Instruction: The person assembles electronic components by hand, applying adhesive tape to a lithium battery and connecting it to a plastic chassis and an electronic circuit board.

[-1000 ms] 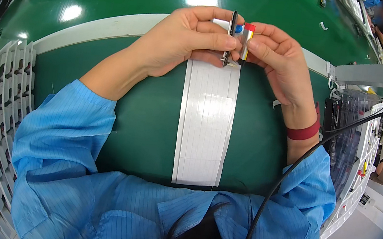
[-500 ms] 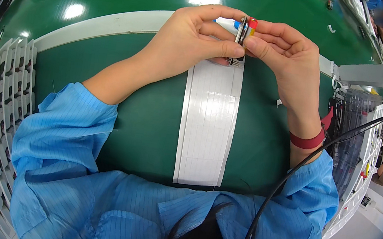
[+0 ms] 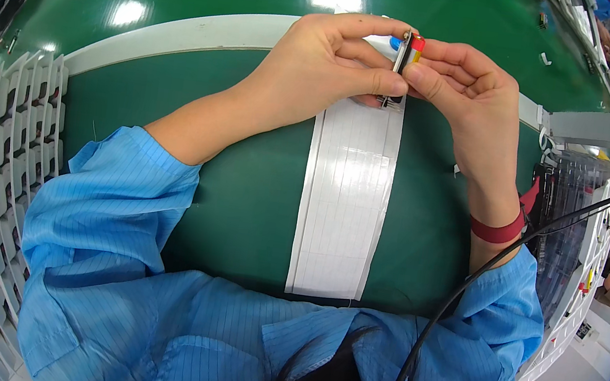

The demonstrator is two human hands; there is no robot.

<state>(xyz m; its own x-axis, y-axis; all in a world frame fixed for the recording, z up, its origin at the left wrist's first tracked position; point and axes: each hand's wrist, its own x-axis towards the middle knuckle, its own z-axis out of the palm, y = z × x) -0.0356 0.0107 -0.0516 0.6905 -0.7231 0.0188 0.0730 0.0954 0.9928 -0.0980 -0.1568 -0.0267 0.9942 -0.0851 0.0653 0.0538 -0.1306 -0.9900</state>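
Note:
Above the far end of a white ruled sheet (image 3: pixel 341 211), my two hands meet. My left hand (image 3: pixel 329 63) pinches a small thin electronic board (image 3: pixel 400 58), seen almost edge-on, between thumb and fingers; thin pins show at its lower end. Against the board's right face stands a small cylindrical battery (image 3: pixel 417 46), red at the top and yellow below. My right hand (image 3: pixel 472 93) grips it between thumb and index finger, the other fingers curled. A blue round part (image 3: pixel 395 43) shows behind the board. Fingers hide much of the board and the battery's lower part.
White slotted racks with dark parts (image 3: pixel 6 151) stand at the left. On the right are clear plastic trays (image 3: pixel 578 196) and a white rack (image 3: pixel 575 303). A black cable (image 3: pixel 497 254) crosses near my right forearm, by a red wrist strap (image 3: pixel 498 230). A pale raised edge (image 3: pixel 186 42) borders the green mat.
The whole view has shifted slightly, so hands and sheet appear farther right. The battery stays against the board, both held as before, with the board tilted a little differently.

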